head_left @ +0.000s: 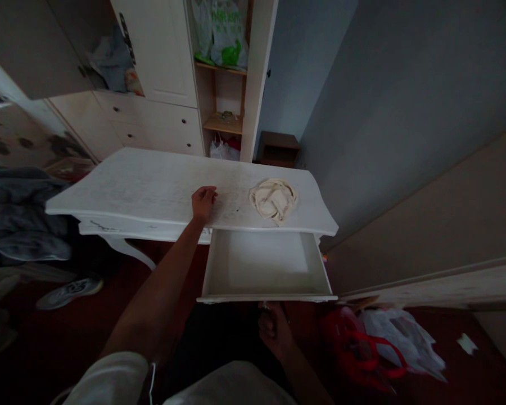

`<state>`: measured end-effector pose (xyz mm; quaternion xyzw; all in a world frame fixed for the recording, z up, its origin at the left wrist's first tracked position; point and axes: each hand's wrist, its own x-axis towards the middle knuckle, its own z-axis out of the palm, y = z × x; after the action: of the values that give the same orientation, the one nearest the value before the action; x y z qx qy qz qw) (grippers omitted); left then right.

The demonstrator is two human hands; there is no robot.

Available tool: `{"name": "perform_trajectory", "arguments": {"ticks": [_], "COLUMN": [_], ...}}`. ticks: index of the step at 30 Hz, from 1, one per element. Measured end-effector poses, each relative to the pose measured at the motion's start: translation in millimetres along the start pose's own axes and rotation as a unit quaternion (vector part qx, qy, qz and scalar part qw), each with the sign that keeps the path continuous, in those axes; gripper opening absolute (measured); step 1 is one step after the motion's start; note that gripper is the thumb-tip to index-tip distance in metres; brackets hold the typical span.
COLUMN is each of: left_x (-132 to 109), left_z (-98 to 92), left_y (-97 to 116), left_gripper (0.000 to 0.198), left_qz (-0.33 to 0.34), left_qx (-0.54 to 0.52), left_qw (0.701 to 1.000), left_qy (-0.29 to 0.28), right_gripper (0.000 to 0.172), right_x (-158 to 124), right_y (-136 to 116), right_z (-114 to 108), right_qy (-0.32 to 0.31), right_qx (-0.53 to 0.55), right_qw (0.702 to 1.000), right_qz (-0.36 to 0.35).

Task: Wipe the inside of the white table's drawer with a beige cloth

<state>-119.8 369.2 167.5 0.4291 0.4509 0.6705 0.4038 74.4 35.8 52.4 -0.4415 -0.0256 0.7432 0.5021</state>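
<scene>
Drawer: slide straight, imo. Can't tell either grip: right hand by near edge, left hand half-curled over counter.

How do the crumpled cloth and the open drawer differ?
The cream cloth lies crumpled in a rounded heap; the open drawer is straight-edged. The cloth rests on the white desk; the drawer juts out below its top. The drawer looks larger than the cloth. Both are pale.

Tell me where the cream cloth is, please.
In the head view, the cream cloth lies right of centre on the white table, beyond the open drawer.
</scene>
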Motion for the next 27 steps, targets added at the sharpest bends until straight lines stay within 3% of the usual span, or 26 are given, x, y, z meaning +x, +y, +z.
{"name": "perform_trajectory", "arguments": {"ticks": [5,9,18,23,27], "left_x": [0,0,0,0,1], "left_z": [0.8,0.7,0.4,0.0,0.4], "left_y": [0,0,-1,0,1], "left_gripper": [0.011,0.012,0.015,0.018,0.019], "left_qz": [0.006,0.011,0.016,0.015,0.025], "left_qx": [0.005,0.008,0.020,0.038,0.046], "left_qw": [1.000,1.000,1.000,0.999,0.999], "left_qy": [0.002,0.000,0.004,0.006,0.009], "right_gripper": [0.033,0.035,0.036,0.042,0.050], "right_x": [-9,-8,-8,-10,-8], "right_y": [22,33,37,45,50], "right_z": [-1,-3,-12,-20,-25], "right_qy": [0.035,0.022,0.016,0.052,0.040], "right_qx": [0.005,-0.006,-0.008,0.018,0.011], "right_qw": [0.999,1.000,1.000,0.998,0.999], "right_qz": [0.000,0.008,0.003,-0.002,-0.004]}}
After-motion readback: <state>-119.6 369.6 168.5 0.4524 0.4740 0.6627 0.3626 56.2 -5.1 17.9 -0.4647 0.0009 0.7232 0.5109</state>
